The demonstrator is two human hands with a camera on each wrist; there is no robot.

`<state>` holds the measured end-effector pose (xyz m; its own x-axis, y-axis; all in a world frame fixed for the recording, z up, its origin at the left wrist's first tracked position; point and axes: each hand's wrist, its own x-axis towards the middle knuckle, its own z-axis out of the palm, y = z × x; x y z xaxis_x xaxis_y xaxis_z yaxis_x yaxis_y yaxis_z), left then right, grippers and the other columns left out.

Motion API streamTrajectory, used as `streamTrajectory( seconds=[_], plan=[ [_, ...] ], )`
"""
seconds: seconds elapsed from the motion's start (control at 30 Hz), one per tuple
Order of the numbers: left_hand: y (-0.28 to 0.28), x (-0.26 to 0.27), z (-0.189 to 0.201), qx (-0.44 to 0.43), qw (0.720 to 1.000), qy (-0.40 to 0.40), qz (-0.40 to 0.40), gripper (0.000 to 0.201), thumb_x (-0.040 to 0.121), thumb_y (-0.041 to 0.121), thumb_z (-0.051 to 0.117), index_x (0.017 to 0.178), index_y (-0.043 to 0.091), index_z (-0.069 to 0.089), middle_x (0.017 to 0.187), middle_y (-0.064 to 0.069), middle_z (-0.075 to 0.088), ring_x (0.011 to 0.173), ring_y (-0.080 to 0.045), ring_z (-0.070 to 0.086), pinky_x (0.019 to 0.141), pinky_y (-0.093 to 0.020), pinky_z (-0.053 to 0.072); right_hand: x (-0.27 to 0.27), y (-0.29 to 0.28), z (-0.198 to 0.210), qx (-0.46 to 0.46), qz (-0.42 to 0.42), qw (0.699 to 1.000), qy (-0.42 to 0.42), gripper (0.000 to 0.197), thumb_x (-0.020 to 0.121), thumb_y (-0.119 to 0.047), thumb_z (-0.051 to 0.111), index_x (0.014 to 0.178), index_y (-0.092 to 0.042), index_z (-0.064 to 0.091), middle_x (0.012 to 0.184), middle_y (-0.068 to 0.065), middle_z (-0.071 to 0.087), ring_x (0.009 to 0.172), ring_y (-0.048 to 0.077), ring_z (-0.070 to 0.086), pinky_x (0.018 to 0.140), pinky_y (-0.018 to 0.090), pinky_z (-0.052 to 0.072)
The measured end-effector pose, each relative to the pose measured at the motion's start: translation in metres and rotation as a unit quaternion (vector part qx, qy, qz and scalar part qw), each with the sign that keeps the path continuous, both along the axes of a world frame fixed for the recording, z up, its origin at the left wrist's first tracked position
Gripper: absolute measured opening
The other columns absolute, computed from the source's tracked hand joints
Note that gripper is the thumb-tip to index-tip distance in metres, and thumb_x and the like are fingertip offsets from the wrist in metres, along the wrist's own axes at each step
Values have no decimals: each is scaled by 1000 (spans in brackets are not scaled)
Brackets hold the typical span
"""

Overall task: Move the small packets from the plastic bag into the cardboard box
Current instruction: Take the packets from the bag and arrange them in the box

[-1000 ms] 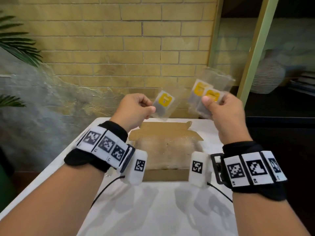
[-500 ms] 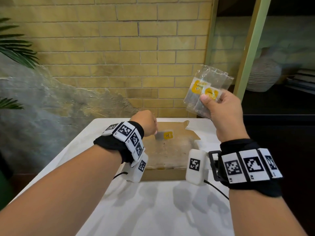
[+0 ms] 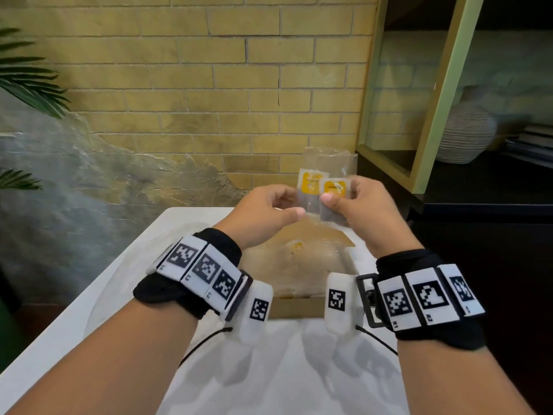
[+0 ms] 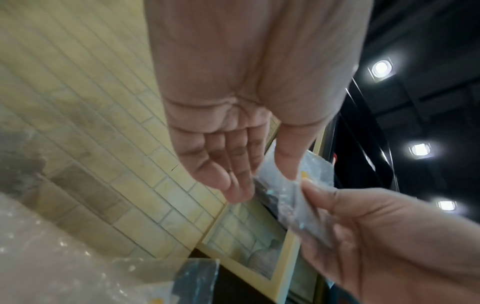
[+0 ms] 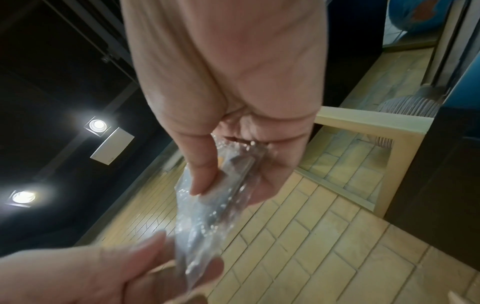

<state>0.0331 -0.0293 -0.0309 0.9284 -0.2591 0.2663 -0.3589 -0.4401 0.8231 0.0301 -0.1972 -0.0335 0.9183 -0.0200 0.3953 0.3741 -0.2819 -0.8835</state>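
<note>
Both hands are raised above the box. Right hand (image 3: 366, 209) is clamped on the clear plastic bag (image 3: 327, 169), thumb on the near face and fingers behind it, holding it upright. Left hand (image 3: 264, 215) comes in from nine o'clock with relaxed, loosely bent fingers; its thumb and fingertips reach the bag's left edge, though whether they actually pinch it I cannot tell.

Largest thing below is the white table (image 3: 143, 292). On it, at six o'clock from the hands, sits the open cardboard box (image 3: 302, 305), lined with something pale and crinkly. One yellow-marked packet (image 3: 294, 246) lies inside the box. Two more small packets (image 3: 321, 187) with yellow labels show through the bag, side by side.
</note>
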Motion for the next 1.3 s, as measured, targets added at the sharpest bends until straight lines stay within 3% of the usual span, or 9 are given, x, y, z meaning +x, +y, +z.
streamTrajectory(
  seconds=[0.07,0.17,0.3,0.43,0.57,0.77,0.93,1.17,1.3],
  plan=[
    [1,-4,-1,-56,998,6,-11,10,90,11,58,90,21,60,84,2,65,73,-7,62,68,-21,47,-3,10,-1,-19,27,999,9,12,86,-14,64,81,-24,61,79,-1,67,76,15,64,70,36,52],
    [7,-6,-4,-104,994,-8,14,18,91,6,57,84,22,60,76,1,65,62,-4,60,54,-10,46,-3,21,-4,-59,24,998,15,4,89,-18,61,88,-19,65,87,4,70,85,20,66,80,39,53],
    [23,-3,-10,-157,984,-26,82,17,90,7,57,78,19,59,75,-1,64,66,-10,59,51,-9,43,4,26,-13,-162,2,984,72,30,95,-28,49,91,-2,62,93,15,68,89,30,63,85,41,50],
    [38,-2,-13,-190,973,-35,127,11,90,10,57,80,15,58,87,-12,65,78,-19,59,56,-17,44,5,26,-21,-335,12,930,153,31,100,-28,38,74,-13,48,80,4,52,79,20,51,70,30,35],
    [44,-6,-11,-219,969,-25,115,11,92,6,53,84,11,58,87,-9,63,69,-10,57,47,-7,42,3,25,-20,-426,11,887,181,26,101,-24,34,96,-6,54,98,11,56,97,27,53,73,29,36],
    [51,-9,-8,-205,971,-22,121,12,92,7,53,83,13,57,88,-9,64,72,-13,59,51,-12,44,4,10,-8,-271,-91,957,50,23,97,-25,45,82,-11,55,71,-1,49,71,17,47,57,26,32],
    [57,-13,-1,-227,967,4,113,21,93,3,48,81,18,57,82,-1,65,67,-9,59,46,-8,44,5,5,10,-268,-118,956,-14,21,95,-24,51,80,-13,60,69,-1,52,65,11,45,56,26,34],
    [54,-20,4,-223,969,9,105,26,93,3,47,80,24,57,82,3,65,67,-9,59,58,-18,44,31,32,18,-519,-58,850,72,24,92,-2,40,86,-8,62,91,10,61,88,27,56,74,33,43],
    [52,-23,4,-221,970,16,98,24,94,3,47,82,22,58,81,4,64,67,-8,59,60,-19,44,35,44,6,-622,-22,773,121,30,94,-9,44,118,-4,61,120,15,61,111,31,58,92,37,48]
  ],
)
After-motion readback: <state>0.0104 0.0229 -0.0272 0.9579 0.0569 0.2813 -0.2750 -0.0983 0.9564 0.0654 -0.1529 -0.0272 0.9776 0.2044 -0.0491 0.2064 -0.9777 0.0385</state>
